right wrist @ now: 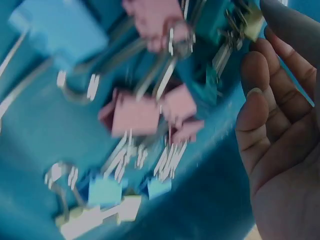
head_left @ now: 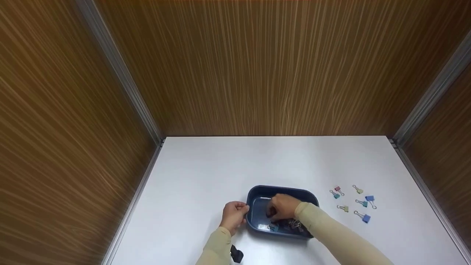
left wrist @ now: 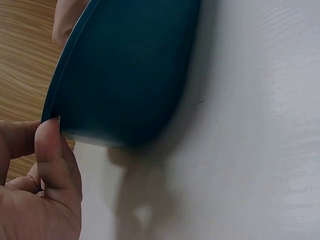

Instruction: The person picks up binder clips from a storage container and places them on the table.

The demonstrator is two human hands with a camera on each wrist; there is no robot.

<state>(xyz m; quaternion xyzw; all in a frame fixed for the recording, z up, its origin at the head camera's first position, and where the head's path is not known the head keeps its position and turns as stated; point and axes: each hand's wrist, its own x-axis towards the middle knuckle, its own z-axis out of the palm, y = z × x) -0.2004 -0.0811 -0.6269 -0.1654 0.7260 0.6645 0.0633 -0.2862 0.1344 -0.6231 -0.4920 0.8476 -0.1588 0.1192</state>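
Note:
A dark blue tray (head_left: 262, 207) stands on the white table. My left hand (head_left: 232, 216) pinches its left rim between thumb and fingers, and in the left wrist view fingers (left wrist: 50, 145) press the tray's outer wall. Inside the tray, my right hand (head_left: 285, 206) reaches down with its fingers bent. The right wrist view has this hand (right wrist: 287, 130) with loosely curled fingers beside several binder clips. Among them are a pink clip (right wrist: 136, 115), a large light blue clip (right wrist: 60, 30) and a yellow clip (right wrist: 253, 22) near the thumb. Motion blurs the clips; I see none clearly held.
Several binder clips lie loose on the table right of the tray, among them a blue clip (head_left: 366, 218), a yellow clip (head_left: 345, 208) and a pink clip (head_left: 337, 188). Wood-grain panels (head_left: 257, 70) enclose the table at the back and sides. A small black object (head_left: 236, 254) shows beside my left sleeve.

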